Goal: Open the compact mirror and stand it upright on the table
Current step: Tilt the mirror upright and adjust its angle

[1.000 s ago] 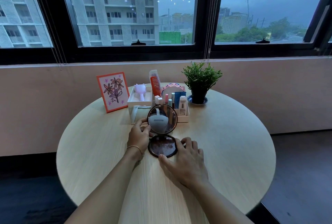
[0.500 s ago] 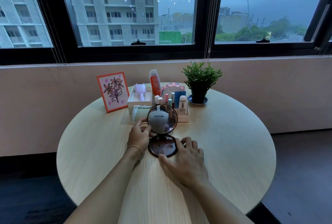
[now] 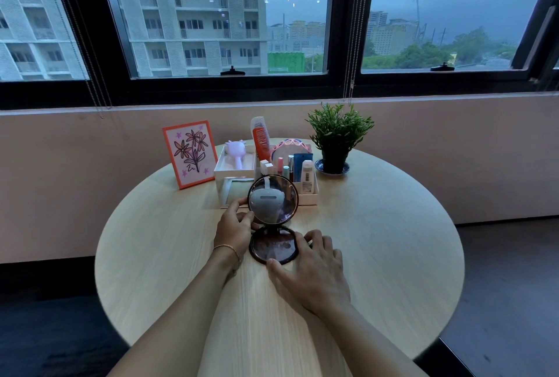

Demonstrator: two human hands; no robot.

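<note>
A round dark-brown compact mirror stands open on the round pale wooden table. Its lower half lies flat and its upper half stands upright, facing me, with a white headset reflected in it. My left hand grips the left rim of the upright half with thumb and fingers. My right hand rests on the table against the right and front edge of the flat half, fingers curled on its rim.
Behind the mirror stand a white organizer of cosmetics and combs, a white tray with a lilac brush, an orange-framed flower picture at left and a potted plant at right. A wall and windows lie beyond.
</note>
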